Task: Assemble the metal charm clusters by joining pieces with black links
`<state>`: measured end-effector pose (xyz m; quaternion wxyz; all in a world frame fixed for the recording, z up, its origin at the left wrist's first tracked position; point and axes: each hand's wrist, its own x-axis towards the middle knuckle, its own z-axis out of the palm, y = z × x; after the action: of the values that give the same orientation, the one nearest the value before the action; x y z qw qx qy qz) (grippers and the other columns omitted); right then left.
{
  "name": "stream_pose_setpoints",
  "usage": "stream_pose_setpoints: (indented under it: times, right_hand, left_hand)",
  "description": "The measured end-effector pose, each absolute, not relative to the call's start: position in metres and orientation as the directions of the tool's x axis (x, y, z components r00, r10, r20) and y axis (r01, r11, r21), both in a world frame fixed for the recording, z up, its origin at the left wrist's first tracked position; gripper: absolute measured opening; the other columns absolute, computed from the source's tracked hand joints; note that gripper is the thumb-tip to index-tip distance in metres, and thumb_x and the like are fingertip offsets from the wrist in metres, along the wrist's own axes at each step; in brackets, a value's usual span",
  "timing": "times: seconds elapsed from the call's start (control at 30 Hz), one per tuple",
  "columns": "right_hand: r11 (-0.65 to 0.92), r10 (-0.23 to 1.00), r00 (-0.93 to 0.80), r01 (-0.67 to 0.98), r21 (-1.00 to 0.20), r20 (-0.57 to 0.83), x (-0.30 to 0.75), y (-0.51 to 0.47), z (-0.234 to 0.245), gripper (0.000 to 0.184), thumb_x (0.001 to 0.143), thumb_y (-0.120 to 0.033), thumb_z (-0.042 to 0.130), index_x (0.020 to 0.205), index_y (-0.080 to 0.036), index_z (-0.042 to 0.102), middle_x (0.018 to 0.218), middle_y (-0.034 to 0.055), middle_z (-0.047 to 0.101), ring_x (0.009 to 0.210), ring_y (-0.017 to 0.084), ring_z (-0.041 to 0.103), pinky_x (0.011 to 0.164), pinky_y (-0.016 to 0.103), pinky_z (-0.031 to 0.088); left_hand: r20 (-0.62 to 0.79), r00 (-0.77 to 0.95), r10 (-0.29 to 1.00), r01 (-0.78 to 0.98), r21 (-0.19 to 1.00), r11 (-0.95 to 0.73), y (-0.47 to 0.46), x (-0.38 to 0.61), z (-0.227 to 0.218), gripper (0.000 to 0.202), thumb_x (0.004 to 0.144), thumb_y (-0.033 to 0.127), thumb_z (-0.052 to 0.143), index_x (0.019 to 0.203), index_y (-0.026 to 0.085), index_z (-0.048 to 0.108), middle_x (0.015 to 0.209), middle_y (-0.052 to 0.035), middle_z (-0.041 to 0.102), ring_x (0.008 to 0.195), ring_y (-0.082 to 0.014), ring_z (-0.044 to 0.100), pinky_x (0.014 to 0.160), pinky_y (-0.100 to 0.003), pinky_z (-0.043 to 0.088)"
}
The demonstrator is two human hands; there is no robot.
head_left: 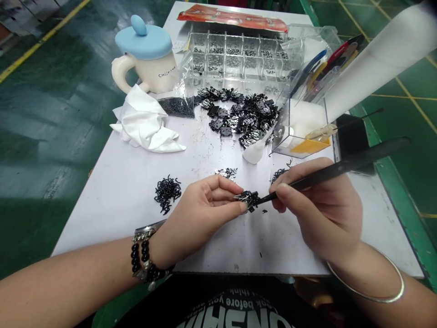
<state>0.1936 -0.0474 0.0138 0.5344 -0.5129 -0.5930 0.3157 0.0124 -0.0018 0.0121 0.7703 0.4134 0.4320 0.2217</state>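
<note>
My left hand pinches a small black and silver metal part between thumb and fingers, just above the white table. My right hand grips long black tweezers whose tip touches that part from the right. A little pile of black hook-shaped pieces lies left of my left hand. A large heap of black metal parts lies farther back in the middle.
A cream mug with a blue lid and a crumpled white cloth sit at the back left. A clear compartment box, a clear bin with pens and a white bottle stand behind. Green floor surrounds the table.
</note>
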Motion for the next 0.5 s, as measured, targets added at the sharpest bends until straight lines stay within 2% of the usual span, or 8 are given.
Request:
stream_pose_setpoints:
  times: [0.37,0.5]
  right_hand:
    - [0.262,0.933,0.145,0.354,-0.898,0.330,0.1893,-0.0499,0.0162,0.010,0.082,-0.011,0.057,0.085,-0.020,0.053,0.069,-0.0013,0.052,0.057,0.011,0.051,0.050,0.027,0.044]
    - [0.291,0.932,0.094,0.378,-0.879,0.350,0.1907,-0.0502,0.0147,0.012,0.082,-0.010,0.058,0.088,-0.020,0.054,0.070,-0.0011,0.054,0.057,0.011,0.052,0.049,0.028,0.045]
  left_hand:
    - [-0.458,0.531,0.713,-0.027,0.832,0.554,-0.0030,0.0135,0.0081,0.018,0.074,0.021,0.075,0.085,0.019,0.062,0.079,0.0060,0.075,0.077,-0.0059,0.069,0.072,-0.012,0.052]
    - [-0.497,0.532,0.685,-0.028,0.799,0.601,-0.0006,0.0131,0.0066,0.020,0.072,0.020,0.077,0.086,0.019,0.062,0.076,0.0056,0.074,0.072,-0.0054,0.068,0.069,-0.012,0.052]
